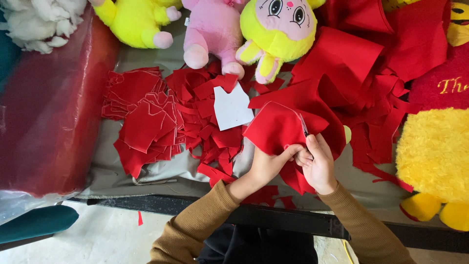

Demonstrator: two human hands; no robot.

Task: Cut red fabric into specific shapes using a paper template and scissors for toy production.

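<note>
Far to the left a red plastic-wrapped bundle [49, 107] leaned against the tabletop [146, 171], with white stuffing [36, 22] piled behind it, out of the way of the cutting. Next came a stack of cut red pieces [141, 117], laid roughly one on another and marked with pale outlines, seemingly so they could be gathered in a batch. Beside it lay loose red scraps [205, 122], and on them a white paper pattern [232, 107], flat and within easy reach. Behind these, along the back edge, sat a yellow plush toy [134, 19], a pink one [212, 29] and a yellow-hooded doll [281, 29].

The person's left hand [268, 164] pinched the lower edge of a red felt piece [281, 127], thumb on top and fingers curled underneath; that grip was closed on the felt, holding it taut and lifted just above the tabletop, in front of the person and right of the pattern. The right hand [317, 164] was closed around small scissors [304, 126], whose thin blades pointed away from the person along a pale line on the felt. The two hands touched, which likely kept the cloth steady at the blades.

To the right lay a heap of larger red felt [371, 63], and beyond it a big fuzzy yellow toy [432, 156] at the tabletop's edge.
</note>
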